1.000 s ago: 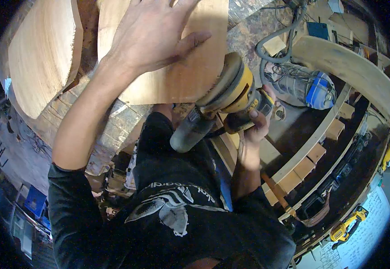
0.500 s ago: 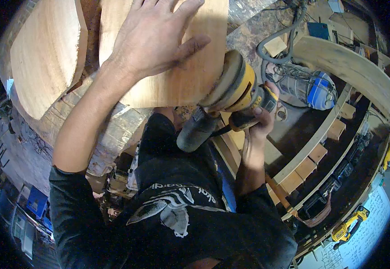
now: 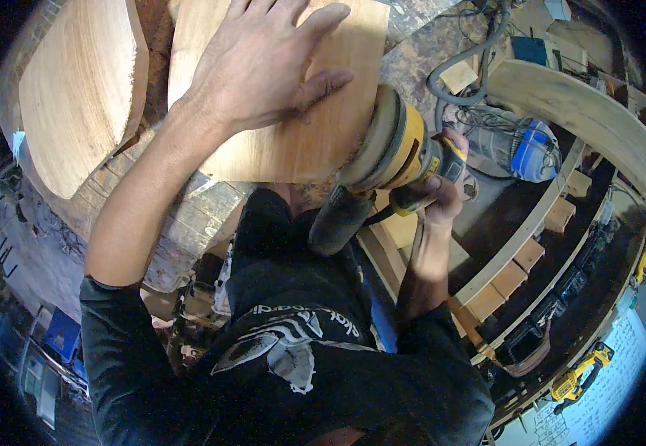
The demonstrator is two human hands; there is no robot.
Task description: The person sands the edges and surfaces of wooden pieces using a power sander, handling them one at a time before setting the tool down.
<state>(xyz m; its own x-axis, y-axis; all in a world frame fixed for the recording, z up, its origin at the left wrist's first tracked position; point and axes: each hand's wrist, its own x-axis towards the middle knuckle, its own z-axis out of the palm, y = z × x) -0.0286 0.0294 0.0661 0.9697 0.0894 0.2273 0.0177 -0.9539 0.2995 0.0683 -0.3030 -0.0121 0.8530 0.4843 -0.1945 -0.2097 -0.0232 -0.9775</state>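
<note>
My left hand [image 3: 260, 70] lies flat with spread fingers on a pale wooden board [image 3: 286, 152], its fingertips cut off by the top of the view. My right hand [image 3: 448, 189] is wrapped round the body of a yellow and black power sander [image 3: 404, 152]. The sander's round pad stands on edge against the right-hand edge of the board, near its lower corner. From the sander a black cylindrical part [image 3: 338, 221] points down toward my body. Left of my forearm rests a second curved wooden piece [image 3: 81, 97] with a rough edge.
The worn workbench [image 3: 182, 204] carries both wooden pieces. To the right are a grey hose [image 3: 436, 78], a blue-topped vacuum [image 3: 534, 152] and a curved wooden frame [image 3: 531, 245] with blocks between its ribs. A yellow cordless tool [image 3: 583, 375] lies at the lower right.
The sander and my right hand have moved slightly right. The board has shifted a little the same way, with my left hand still on it.
</note>
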